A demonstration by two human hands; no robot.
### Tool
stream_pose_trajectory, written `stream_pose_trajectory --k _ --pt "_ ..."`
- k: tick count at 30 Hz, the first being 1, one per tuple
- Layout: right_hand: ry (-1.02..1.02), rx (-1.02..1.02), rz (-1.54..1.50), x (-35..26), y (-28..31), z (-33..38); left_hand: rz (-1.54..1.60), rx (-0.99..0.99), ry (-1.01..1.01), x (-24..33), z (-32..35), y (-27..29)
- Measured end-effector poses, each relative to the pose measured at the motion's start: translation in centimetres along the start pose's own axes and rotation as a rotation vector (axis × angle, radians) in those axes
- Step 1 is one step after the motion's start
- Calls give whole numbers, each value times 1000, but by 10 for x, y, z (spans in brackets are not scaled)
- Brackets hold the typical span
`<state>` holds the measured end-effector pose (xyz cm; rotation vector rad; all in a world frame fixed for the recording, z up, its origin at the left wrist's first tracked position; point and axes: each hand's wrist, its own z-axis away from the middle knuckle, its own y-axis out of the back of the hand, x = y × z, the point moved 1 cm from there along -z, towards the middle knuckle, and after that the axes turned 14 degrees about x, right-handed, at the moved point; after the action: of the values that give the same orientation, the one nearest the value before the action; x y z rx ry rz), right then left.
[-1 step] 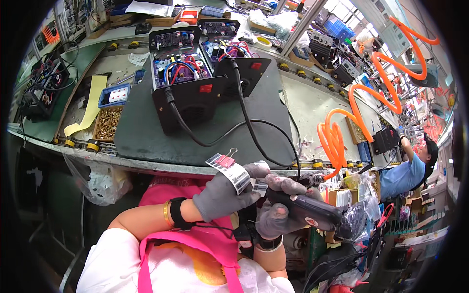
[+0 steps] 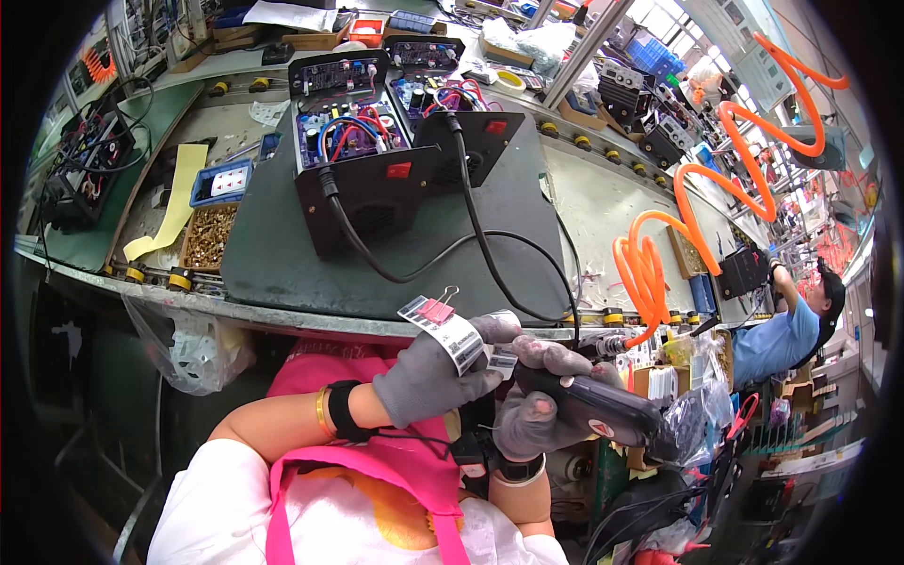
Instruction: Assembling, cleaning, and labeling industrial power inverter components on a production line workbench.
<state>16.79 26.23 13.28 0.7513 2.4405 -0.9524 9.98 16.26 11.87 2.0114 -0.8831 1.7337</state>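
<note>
My left hand point(image 2: 435, 377), in a grey glove, is closed on a strip of white printed labels point(image 2: 459, 341) that curves over the fingers. A pink binder clip point(image 2: 434, 311) grips the strip's far end. Just to the right, my right hand point(image 2: 537, 414), also gloved, wraps round a black handheld device point(image 2: 603, 405) with rounded edges and a small sticker on its side. The device's near-left end almost meets the label strip; whether they touch I cannot tell. Beyond the hands, two black-cased electronic units point(image 2: 372, 202) with exposed circuit boards stand on a dark green mat point(image 2: 268, 268).
Black power cables point(image 2: 490, 259) loop from the units toward the table's front edge. At left stand a box of brass fittings point(image 2: 207, 238) and a blue tray point(image 2: 222, 183). An orange coiled air hose point(image 2: 645, 273) hangs at right. Farther right, a person point(image 2: 786, 315) in blue works.
</note>
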Motion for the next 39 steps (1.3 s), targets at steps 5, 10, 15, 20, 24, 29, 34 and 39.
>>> stream_pose_trajectory --k 5,10,15,20,24,29,34,39 --pt "-21 -42 -31 2 -1 -4 8 26 -10 1 2 1" --pt "19 11 -62 6 -5 -5 5 -42 101 9 2 1" --pt "11 -40 -70 8 -2 -4 -217 -21 -55 5 3 2" --pt "10 -84 -45 7 -8 -11 -80 20 -73 1 4 8" --pt "-172 -60 168 38 -11 -36 -132 62 -26 0 8 24" --pt "-83 -418 1095 139 52 -78 206 111 65 11 25 45" --pt "-241 -691 1349 170 73 -68 215 251 -35 34 32 62" --pt "38 -412 818 101 11 -86 285 319 -68 29 29 76"
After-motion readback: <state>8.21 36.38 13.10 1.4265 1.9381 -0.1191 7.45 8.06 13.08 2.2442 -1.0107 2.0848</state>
